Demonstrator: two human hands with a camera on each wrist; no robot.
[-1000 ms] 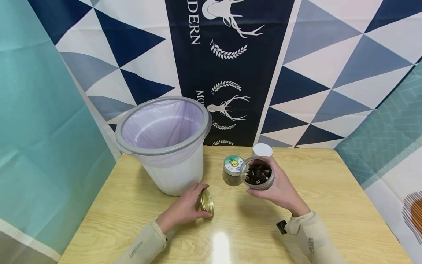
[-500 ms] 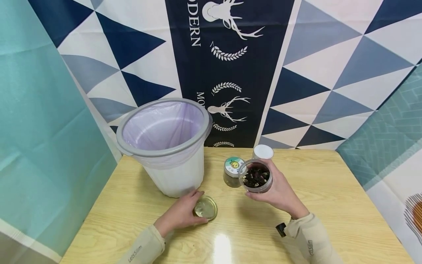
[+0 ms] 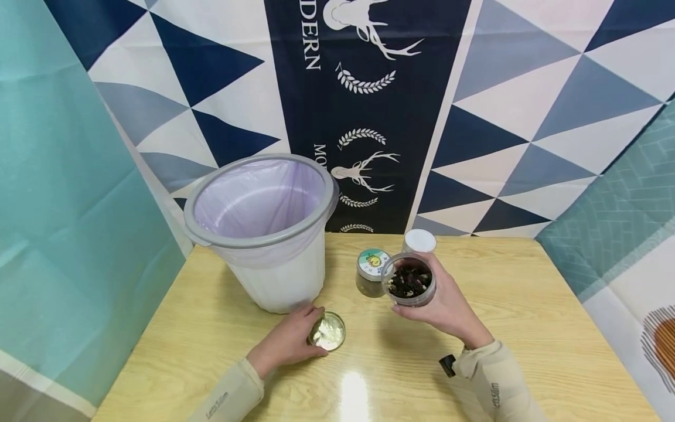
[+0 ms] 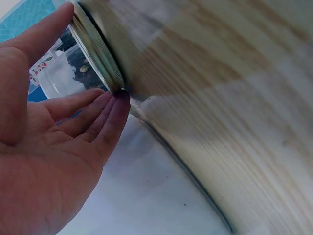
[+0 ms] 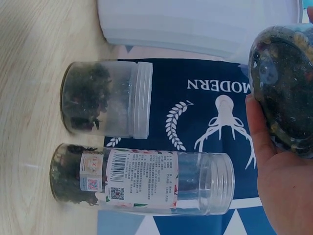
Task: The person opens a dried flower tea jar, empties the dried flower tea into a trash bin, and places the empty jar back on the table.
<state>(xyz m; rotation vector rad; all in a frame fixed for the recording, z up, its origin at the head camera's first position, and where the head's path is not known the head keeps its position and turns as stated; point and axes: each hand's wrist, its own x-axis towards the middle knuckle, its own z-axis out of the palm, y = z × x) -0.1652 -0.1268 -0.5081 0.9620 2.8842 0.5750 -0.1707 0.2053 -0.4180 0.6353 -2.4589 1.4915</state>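
Note:
My left hand (image 3: 290, 336) is on the table in front of the bin, its thumb and fingertips at opposite sides of a round gold jar lid (image 3: 328, 332). The lid lies flat; the left wrist view shows its ridged rim (image 4: 98, 44) between thumb and fingers. My right hand (image 3: 448, 302) grips a clear, lidless plastic jar (image 3: 409, 281) of dark dried leaves and pale bits, raised and tipped slightly toward me. In the right wrist view the jar's underside (image 5: 286, 88) shows dark contents through it.
A white bin (image 3: 279, 281) with a grey rim and pale purple liner stands at the back left. Behind the raised jar are a short jar (image 3: 371, 275) with a green printed lid and a taller labelled jar (image 5: 142, 181), its top white in the head view. A patterned cloth backs the table.
The gold lid has gone from standing tilted on its edge to lying flat under my left hand. My right hand has shifted very slightly left with the jar.

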